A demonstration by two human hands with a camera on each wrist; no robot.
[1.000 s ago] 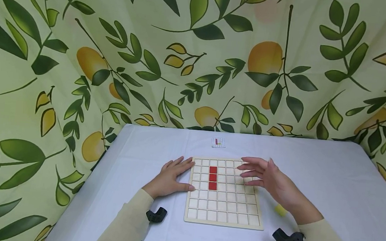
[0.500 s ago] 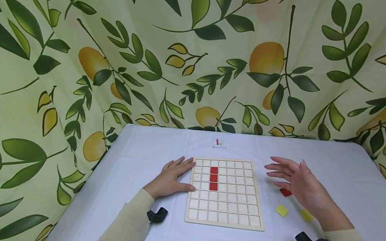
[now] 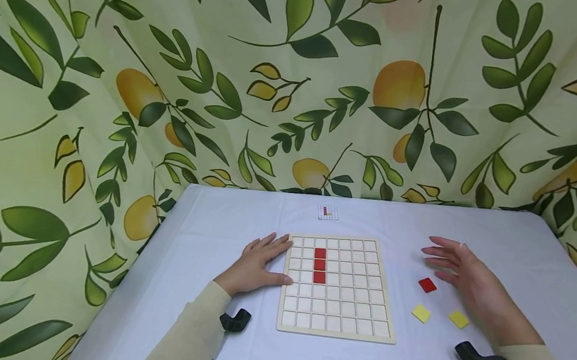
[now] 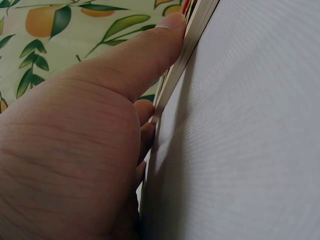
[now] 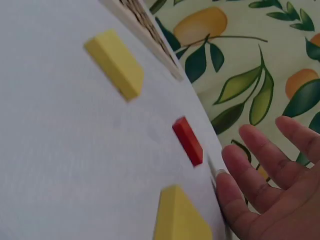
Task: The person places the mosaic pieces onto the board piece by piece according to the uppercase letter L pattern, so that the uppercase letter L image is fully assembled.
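Head view: a wooden grid board lies on a pale desk draped in white, with a leaf-and-lemon curtain behind. Three red tiles fill one column of the board. The left hand lies flat with straight fingers against the board's left edge. The right hand hovers to the right of the board, fingers spread and holding nothing. Just beside it on the desk lie a loose red tile and two yellow tiles. A small pattern card sits beyond the board.

Left wrist view: the thumb presses along the board's wooden edge.

Right wrist view: the open fingers hang near the red tile, with the yellow tiles to either side.
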